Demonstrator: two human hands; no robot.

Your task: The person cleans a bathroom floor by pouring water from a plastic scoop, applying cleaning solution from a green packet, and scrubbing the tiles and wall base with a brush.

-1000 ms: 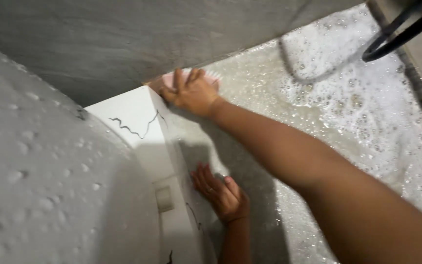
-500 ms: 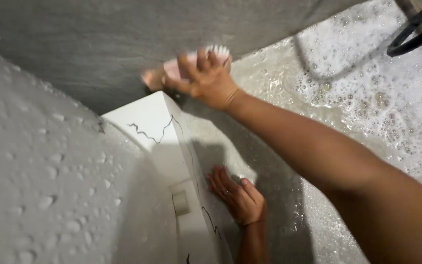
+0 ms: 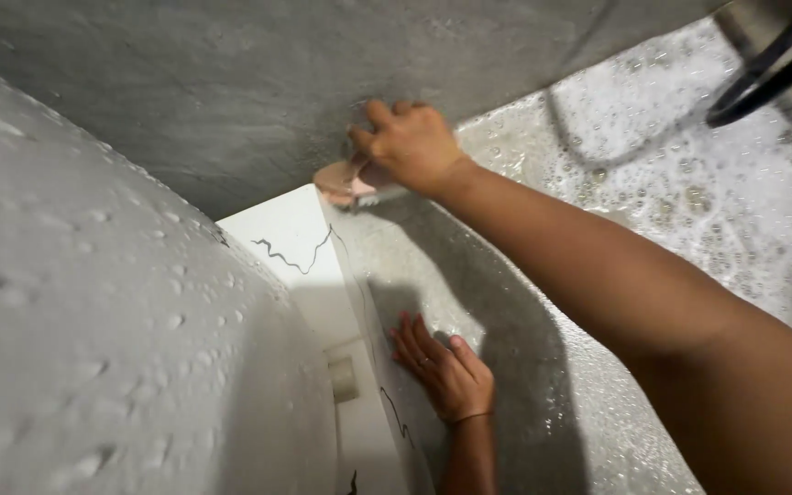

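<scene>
My right hand [image 3: 410,142] grips a pink scrubbing brush [image 3: 346,181] and holds it against the grey wall [image 3: 231,82] just above the corner of a white marbled ledge [image 3: 286,247]. Most of the brush is hidden under my fingers. My left hand [image 3: 442,371] lies flat, fingers spread, on the wet grey surface [image 3: 506,302] beside the ledge's edge. My right forearm crosses the view from the lower right.
Soapy foam [image 3: 653,137] covers the wet surface at the upper right. A black curved metal bar [image 3: 767,69] hangs at the top right. A large grey, droplet-covered rounded surface [image 3: 93,321] fills the left side. A small pale fitting [image 3: 343,378] sits on the white ledge.
My right hand has turned the brush and moved it slightly down and left against the wall; its white bristles no longer show. My left hand has stayed put.
</scene>
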